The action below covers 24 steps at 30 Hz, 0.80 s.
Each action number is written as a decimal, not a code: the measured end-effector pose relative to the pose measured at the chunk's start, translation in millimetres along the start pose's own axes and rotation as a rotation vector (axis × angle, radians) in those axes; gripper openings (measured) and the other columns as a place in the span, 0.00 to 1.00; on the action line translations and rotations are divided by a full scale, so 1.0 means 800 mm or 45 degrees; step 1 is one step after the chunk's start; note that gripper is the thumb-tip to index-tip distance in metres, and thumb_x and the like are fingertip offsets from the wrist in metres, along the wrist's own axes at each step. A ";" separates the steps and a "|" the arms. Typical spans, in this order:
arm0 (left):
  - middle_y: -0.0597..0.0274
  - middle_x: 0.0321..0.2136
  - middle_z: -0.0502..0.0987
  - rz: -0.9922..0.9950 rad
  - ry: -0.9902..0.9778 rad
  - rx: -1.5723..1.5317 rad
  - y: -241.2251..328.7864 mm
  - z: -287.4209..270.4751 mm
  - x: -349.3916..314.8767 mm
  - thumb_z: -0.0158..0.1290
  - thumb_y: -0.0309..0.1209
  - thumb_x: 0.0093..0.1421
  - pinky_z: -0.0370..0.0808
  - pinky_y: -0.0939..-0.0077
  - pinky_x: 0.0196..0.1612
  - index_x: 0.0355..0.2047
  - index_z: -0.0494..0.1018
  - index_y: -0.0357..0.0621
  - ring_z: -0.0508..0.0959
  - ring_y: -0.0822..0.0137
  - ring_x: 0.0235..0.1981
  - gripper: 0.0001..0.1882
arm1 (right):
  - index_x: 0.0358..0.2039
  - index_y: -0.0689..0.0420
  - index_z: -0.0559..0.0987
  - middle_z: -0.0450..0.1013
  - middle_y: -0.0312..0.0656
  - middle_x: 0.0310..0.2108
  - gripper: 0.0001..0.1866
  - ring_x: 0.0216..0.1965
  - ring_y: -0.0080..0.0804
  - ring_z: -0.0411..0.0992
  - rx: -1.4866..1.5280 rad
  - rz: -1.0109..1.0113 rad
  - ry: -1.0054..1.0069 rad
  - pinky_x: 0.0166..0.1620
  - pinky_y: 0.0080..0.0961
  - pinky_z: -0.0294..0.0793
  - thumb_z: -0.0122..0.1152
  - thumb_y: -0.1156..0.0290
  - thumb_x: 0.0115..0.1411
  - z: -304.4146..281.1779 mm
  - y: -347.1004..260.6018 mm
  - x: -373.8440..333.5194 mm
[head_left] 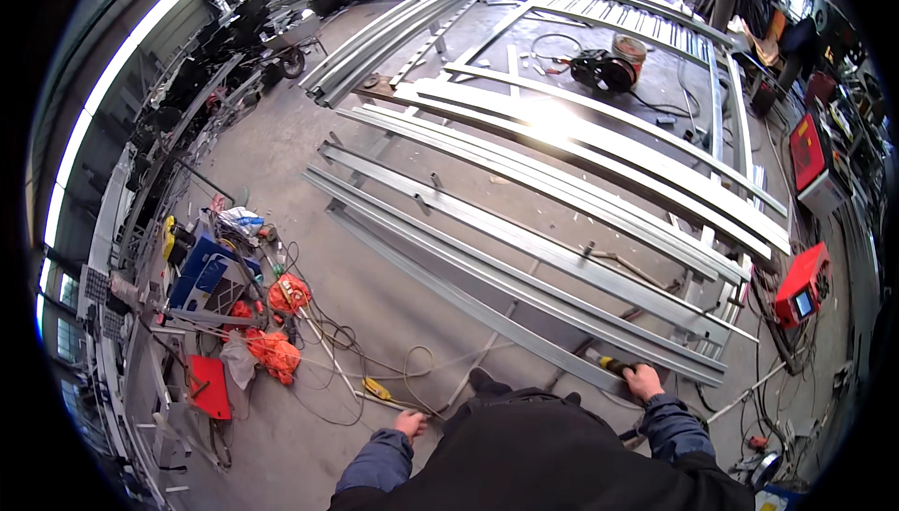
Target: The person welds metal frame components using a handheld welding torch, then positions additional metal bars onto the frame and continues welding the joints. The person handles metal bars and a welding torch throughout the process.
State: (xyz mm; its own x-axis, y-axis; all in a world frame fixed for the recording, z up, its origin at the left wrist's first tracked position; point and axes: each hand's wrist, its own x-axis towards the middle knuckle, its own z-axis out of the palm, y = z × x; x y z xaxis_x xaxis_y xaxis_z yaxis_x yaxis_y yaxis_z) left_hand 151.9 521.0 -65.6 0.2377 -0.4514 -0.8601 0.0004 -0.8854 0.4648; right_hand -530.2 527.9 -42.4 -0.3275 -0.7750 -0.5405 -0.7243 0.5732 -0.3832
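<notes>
My right hand is wrapped round a black hand tool with a yellow band, possibly a grinder. It sits beside the near end of the closest galvanized steel channel. Lower and to the left, my left hand is closed next to a thin cable; what its fingers hold, if anything, is hidden. A yellow object lies on the floor just beyond that hand. Several more steel channels stretch side by side in front of me, with short upright pegs along one of them.
A red machine with a small screen stands at the right, another red box behind it. Orange bags, a red panel and tangled cables lie at the left. A dark cable reel stands beyond the channels.
</notes>
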 end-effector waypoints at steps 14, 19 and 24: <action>0.53 0.46 0.83 0.480 0.044 -0.157 0.163 -0.227 0.128 0.58 0.23 0.65 0.78 0.77 0.34 0.70 0.67 0.29 0.84 0.67 0.36 0.33 | 0.57 0.57 0.83 0.77 0.54 0.55 0.26 0.59 0.58 0.74 0.173 -0.844 0.405 0.63 0.45 0.74 0.71 0.61 0.60 0.151 -0.518 0.102; 0.47 0.60 0.80 0.545 -0.145 -0.167 0.283 -0.169 0.111 0.61 0.22 0.63 0.80 0.74 0.52 0.72 0.65 0.29 0.83 0.65 0.50 0.36 | 0.73 0.53 0.66 0.70 0.52 0.64 0.49 0.63 0.54 0.71 -0.374 -0.934 0.722 0.66 0.50 0.71 0.79 0.58 0.52 0.114 -0.662 0.144; 0.47 0.60 0.80 0.660 -0.308 0.043 0.347 -0.193 0.133 0.60 0.20 0.66 0.81 0.69 0.59 0.72 0.65 0.31 0.83 0.62 0.55 0.34 | 0.75 0.52 0.61 0.68 0.54 0.63 0.58 0.64 0.56 0.69 -0.511 -0.511 0.006 0.64 0.52 0.74 0.83 0.57 0.47 0.106 -0.670 0.243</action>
State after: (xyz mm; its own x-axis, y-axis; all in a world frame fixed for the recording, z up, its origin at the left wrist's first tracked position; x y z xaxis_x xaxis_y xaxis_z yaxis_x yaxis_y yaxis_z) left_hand 327.0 244.4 3.8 -0.0306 -0.8366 -0.5469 -0.0891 -0.5427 0.8352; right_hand -154.2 92.9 -5.6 0.0190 -0.9130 -0.4074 -0.9661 0.0883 -0.2427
